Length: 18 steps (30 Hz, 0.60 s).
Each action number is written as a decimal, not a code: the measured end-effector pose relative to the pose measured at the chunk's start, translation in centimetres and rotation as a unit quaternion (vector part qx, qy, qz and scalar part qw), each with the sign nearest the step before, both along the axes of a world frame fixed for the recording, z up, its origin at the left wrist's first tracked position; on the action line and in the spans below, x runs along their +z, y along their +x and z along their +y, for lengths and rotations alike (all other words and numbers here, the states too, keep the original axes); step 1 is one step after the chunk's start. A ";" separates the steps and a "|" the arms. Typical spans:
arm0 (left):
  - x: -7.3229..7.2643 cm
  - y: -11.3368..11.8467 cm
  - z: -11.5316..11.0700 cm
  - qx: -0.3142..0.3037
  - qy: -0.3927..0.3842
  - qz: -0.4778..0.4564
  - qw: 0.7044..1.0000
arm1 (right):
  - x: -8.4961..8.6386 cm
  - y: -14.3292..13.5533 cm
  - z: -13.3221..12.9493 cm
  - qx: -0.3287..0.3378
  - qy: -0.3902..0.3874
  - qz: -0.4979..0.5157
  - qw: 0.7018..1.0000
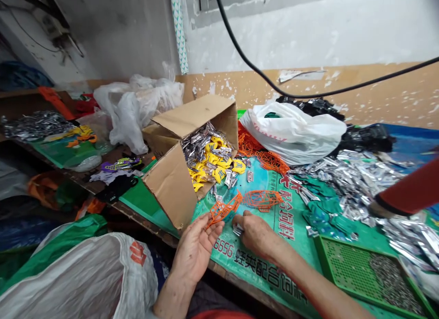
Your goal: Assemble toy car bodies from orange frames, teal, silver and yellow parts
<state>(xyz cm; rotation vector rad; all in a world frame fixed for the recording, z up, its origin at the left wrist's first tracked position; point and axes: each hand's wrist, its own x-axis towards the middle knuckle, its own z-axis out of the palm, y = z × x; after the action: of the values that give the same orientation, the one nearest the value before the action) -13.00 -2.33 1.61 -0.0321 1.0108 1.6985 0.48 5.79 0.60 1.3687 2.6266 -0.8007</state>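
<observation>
My left hand [200, 239] is closed on an orange wire-like lattice piece [224, 210], palm turned up, at the table's front edge. Just right of it, my right hand [255, 232] pinches a small silvery piece [238, 229] above the green printed sheet [254, 264]. Another orange lattice piece [264, 199] lies on the sheet beyond my right hand. Behind my left hand a cardboard box [171, 184] lies open on its side, with yellow pieces [219, 161] and small silvery packets [199, 143] spilling out of it.
At the right are a green basket [363, 268] with small grey bits, a heap of silvery strips [360, 182] and another person's red sleeve [411, 186]. A white bag [295, 131] sits behind on orange mesh [250, 145]. A big white sack [85, 273] stands front left.
</observation>
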 end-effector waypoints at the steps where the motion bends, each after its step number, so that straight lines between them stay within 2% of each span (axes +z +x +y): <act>1: 0.1 0.1 0.1 -0.003 -0.006 -0.008 1.000 | -0.1 0.1 -0.1 -0.012 -0.004 0.017 1.000; 5: 0.5 0.3 0.4 -0.020 -0.016 -0.044 0.999 | -0.6 1.1 -0.5 -0.073 -0.033 0.119 0.990; 7: 0.7 0.3 0.5 -0.027 -0.018 -0.053 0.998 | -0.8 2.1 -0.5 -0.111 -0.067 0.184 0.974; 9: 0.8 0.5 0.6 -0.028 -0.020 -0.051 0.998 | -0.8 3.4 -0.4 -0.148 -0.132 0.247 0.948; 11: 0.9 0.9 0.7 -0.028 -0.025 -0.043 0.998 | -0.7 4.8 -0.4 -0.178 -0.220 0.308 0.908; 13: 0.9 1.4 0.9 -0.035 -0.031 -0.037 0.998 | -0.4 5.9 -0.5 -0.206 -0.294 0.372 0.856; 16: 0.8 2.4 1.3 -0.056 -0.038 -0.030 0.997 | -0.2 6.9 -0.6 -0.244 -0.351 0.458 0.779; 18: 0.8 3.1 1.7 -0.068 -0.040 -0.025 0.997 | -0.2 7.2 -0.7 -0.259 -0.376 0.493 0.740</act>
<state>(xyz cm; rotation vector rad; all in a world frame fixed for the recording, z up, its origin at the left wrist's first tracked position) -9.92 -0.65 2.39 -0.0551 1.0207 1.5264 7.71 5.10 0.38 1.6020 1.7118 -2.9142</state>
